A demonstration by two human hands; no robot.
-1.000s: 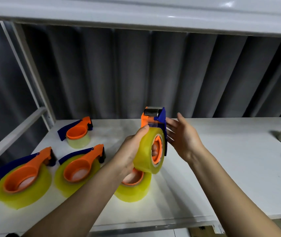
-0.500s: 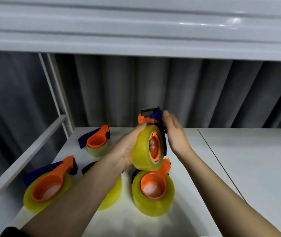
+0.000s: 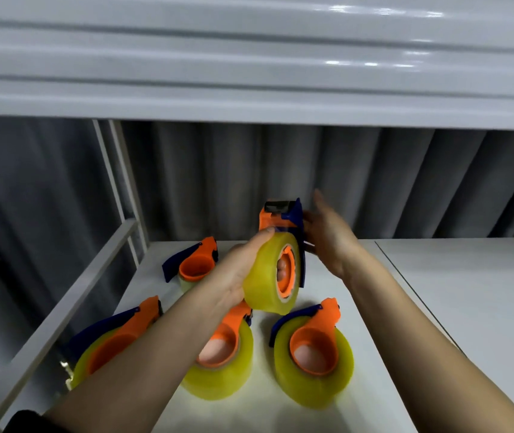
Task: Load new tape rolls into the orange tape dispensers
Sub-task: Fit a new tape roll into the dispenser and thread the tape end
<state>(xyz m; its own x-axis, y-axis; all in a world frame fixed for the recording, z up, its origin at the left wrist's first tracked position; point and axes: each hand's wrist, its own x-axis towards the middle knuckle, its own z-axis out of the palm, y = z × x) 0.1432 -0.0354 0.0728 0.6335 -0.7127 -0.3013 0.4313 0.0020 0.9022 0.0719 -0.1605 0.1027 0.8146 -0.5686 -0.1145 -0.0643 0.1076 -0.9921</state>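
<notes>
Holding the loaded dispenser (image 3: pixel 282 232) up off the desk (image 3: pixel 468 307) with the left hand (image 3: pixel 237 276), fingers wrapped round its tape roll (image 3: pixel 265 276); that keeps the roll edge-on, cutter end up and reachable. Right hand (image 3: pixel 327 239) sits just beside the blue guard, fingers spread and motion-blurred, gripping nothing; likely working the tape end through. Four more loaded dispensers lie flat below: far-left (image 3: pixel 196 264), near-left (image 3: pixel 115 342), middle (image 3: pixel 221 354), right (image 3: pixel 315 351). Tight cluster under the hands, frame rail (image 3: pixel 71 295) close on the left. Open desk to the right is the set-down room.
</notes>
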